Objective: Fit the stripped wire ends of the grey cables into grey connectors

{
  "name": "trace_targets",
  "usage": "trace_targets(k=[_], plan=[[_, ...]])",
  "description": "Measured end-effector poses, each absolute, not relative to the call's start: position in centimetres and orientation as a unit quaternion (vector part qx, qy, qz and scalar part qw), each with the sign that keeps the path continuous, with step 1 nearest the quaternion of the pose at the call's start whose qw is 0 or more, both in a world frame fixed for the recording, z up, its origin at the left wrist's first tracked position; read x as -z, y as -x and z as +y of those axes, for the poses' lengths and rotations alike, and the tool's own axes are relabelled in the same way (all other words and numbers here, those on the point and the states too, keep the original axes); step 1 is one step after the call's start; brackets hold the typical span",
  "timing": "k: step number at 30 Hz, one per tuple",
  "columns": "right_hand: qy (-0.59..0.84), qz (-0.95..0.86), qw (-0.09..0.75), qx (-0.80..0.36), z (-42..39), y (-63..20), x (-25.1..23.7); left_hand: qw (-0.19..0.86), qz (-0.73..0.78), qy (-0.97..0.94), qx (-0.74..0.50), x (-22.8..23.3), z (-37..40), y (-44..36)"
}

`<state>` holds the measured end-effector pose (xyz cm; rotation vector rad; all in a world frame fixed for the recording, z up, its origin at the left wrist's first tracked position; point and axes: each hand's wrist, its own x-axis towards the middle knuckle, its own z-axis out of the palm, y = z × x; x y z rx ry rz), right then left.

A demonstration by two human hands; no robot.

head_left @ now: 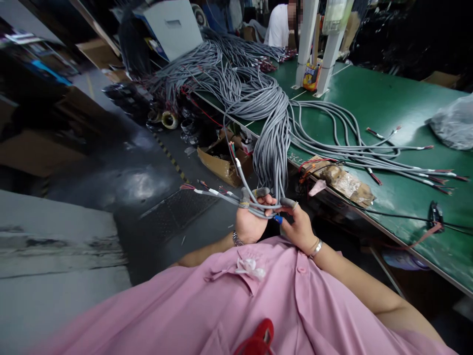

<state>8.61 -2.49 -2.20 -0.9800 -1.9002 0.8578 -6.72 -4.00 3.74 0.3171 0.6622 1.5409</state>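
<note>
Clearly both hands work off the tabletop's [388,103] left edge: left hand [249,222] clenched on a fan of grey cable ends [225,195], so stripped tips stay aligned; right hand [297,229] pinches the cables, possibly holding a blue tool [278,219]. Main bundle [271,148] drapes over that edge.

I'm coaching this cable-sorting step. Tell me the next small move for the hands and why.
Probably draw the right hand back along the grey cable ends to even them up. The left hand already pinches several of them, their stripped tips fan out unevenly to the left, and the rest of the grey cable bundle hangs from the green table edge above both hands.
</note>
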Motion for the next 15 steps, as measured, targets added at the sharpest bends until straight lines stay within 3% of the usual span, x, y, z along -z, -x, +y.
trace_targets(k=[15], plan=[[0.379, -0.852, 0.322, -0.161, -1.5, -9.7, 1.2, 0.669, 0.253, -0.081, -0.694, -3.3, -1.7, 11.1]])
